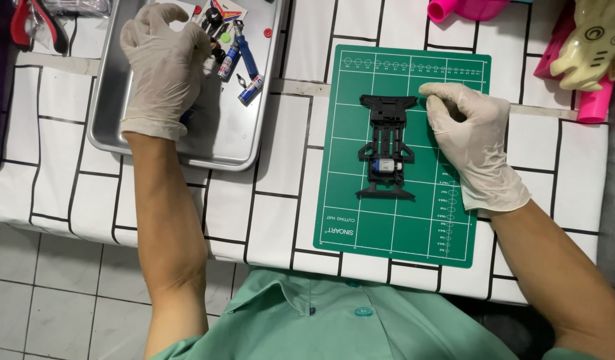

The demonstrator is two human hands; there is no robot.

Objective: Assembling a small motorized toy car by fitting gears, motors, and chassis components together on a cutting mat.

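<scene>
1. Our gloved left hand (162, 63) reaches into the tray (114, 113), fingers curled over small parts; whether it grips anything we cannot tell.
2. Our right hand (469, 140), loosely closed, rests on the green mat (347, 220), touching the black chassis (387, 147) at mat centre.

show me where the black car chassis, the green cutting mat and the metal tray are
black car chassis (386, 143): head view, on its middle rails.
green cutting mat (361, 227): head view, bare lower part.
metal tray (217, 133): head view, bare floor near the front rim.
</scene>
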